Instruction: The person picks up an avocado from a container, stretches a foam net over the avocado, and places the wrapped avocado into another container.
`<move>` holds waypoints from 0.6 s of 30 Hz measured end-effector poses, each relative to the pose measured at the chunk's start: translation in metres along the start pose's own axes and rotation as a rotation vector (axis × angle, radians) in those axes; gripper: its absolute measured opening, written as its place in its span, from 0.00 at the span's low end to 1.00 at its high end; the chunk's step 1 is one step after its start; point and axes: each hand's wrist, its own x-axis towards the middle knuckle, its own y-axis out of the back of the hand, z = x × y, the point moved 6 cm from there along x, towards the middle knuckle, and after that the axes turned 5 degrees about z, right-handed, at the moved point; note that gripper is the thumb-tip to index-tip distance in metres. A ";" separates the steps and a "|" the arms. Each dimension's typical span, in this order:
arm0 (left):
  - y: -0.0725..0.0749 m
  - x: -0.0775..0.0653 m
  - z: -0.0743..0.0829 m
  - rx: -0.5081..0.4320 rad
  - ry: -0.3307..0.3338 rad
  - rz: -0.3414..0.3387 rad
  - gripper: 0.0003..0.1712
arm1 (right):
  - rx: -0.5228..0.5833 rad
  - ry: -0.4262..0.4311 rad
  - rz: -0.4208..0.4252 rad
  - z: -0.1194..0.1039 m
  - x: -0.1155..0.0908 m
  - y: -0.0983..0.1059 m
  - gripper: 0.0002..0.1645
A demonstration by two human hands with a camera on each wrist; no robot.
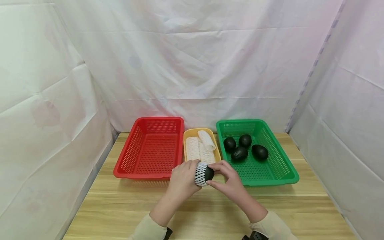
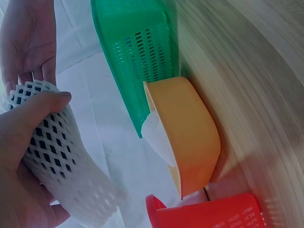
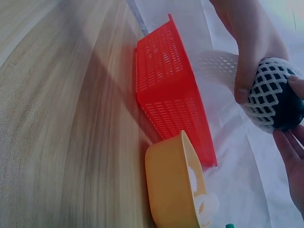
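An avocado (image 1: 209, 173) with dark skin is partly inside a white foam net sleeve (image 1: 200, 174), held above the table in front of the yellow basket. My left hand (image 1: 183, 178) grips the sleeve around the fruit, its thumb (image 2: 52, 102) lying across the mesh. The sleeve's narrow free end (image 2: 102, 202) hangs past that hand in the left wrist view. From the right, my right hand (image 1: 226, 180) pinches the bare end of the avocado (image 3: 287, 109) between thumb and fingers.
A yellow basket (image 1: 218, 146) with several foam sleeves (image 1: 192, 148) stands at the back middle. To its left is a red basket (image 1: 120, 166) with nothing visible inside. The green basket (image 1: 288, 166) on the right holds several avocados (image 1: 259, 152). White cloth (image 1: 192, 66) hangs behind the wooden table (image 1: 207, 216).
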 end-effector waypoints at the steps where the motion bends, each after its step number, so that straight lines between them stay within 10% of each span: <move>1: 0.000 0.000 0.001 0.001 0.001 -0.002 0.41 | -0.002 -0.002 0.001 -0.001 0.001 0.000 0.27; 18: 0.003 0.001 0.002 -0.004 -0.026 0.061 0.39 | -0.091 0.020 0.034 -0.006 0.005 -0.012 0.26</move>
